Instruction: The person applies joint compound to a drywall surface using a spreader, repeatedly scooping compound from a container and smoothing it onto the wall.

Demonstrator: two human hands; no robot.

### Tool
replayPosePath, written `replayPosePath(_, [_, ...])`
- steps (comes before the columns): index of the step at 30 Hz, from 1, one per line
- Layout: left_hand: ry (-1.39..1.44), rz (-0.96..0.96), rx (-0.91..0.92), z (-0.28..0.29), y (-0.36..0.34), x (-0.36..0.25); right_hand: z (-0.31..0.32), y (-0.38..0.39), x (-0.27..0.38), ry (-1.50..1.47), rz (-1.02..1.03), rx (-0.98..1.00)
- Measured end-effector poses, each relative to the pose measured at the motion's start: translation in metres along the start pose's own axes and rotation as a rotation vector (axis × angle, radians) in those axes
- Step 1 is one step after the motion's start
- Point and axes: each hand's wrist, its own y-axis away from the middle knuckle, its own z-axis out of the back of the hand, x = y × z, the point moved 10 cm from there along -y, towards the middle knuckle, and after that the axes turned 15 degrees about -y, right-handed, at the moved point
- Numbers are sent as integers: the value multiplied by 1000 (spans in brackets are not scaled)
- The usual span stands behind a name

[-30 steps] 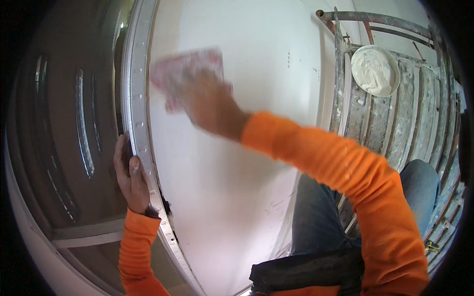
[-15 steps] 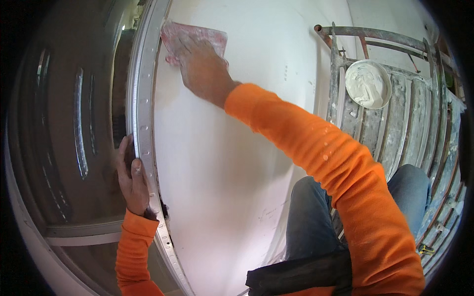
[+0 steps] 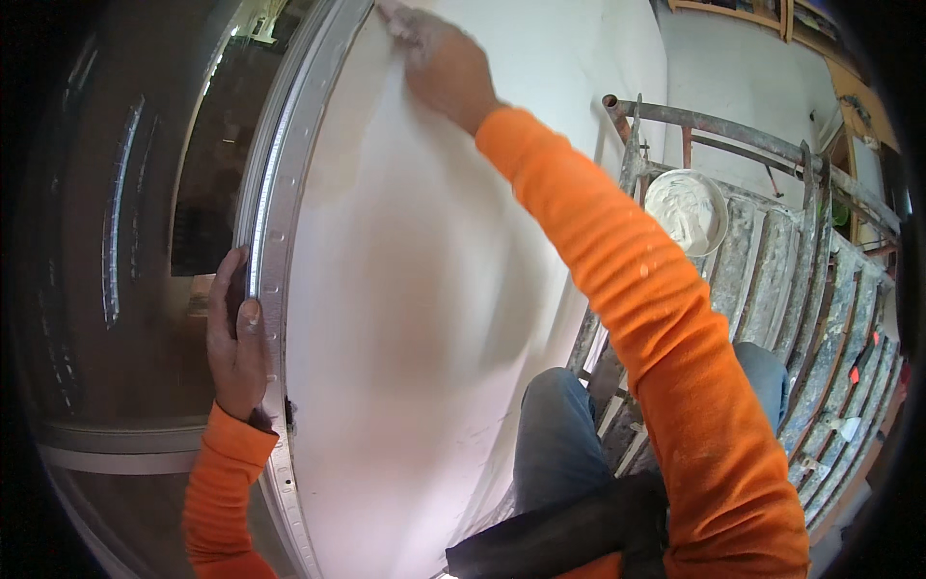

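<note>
My right hand (image 3: pixel 446 66) is raised high on the white wall panel (image 3: pixel 405 318), near the metal frame's upper end. It grips a flat pinkish-red putty spreader (image 3: pixel 390 13), seen mostly edge-on now and partly hidden by the fingers. A damp-looking, slightly darker patch shows on the panel below that hand. Lower down at the left, my left hand (image 3: pixel 236 352) is closed around the edge of the pale metal frame (image 3: pixel 274 236), its thumb and fingers along the rim.
A round tub of white putty (image 3: pixel 687 212) sits on the paint-splashed slatted scaffold platform (image 3: pixel 748 261) at the right. Tubular scaffold rails (image 3: pixel 714 120) run behind it. Dark glass (image 3: pixel 125 357) lies left of the frame. A red-and-black tool (image 3: pixel 860 362) rests on far-right slats.
My right hand has moved up the panel with the spreader, which has turned from flat to nearly edge-on. The whole view has shifted; my left hand stays on the frame.
</note>
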Motion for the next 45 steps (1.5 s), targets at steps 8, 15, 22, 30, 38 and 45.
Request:
replayPosePath(8, [-137,-7,-13,13,9,4,-28,171,94,-244,119,326])
replayPosePath(15, [-98,-104,-58,3,-3,-5,45,-2,50,-124,192,-61])
replayPosePath(22, [-77,-61,-35,14,10,11,-5,115,77,-159,132,253])
replayPosePath(30, [-61,-81,-61,8,0,-5,23,-41,0,-53,345,-62])
replayPosePath(38, [-84,-103,-81,15,5,-8,-48,127,91,-307,15,160])
replayPosePath(45, [43,-75,-105,17,7,-1,-78,313,163,-278,95,585])
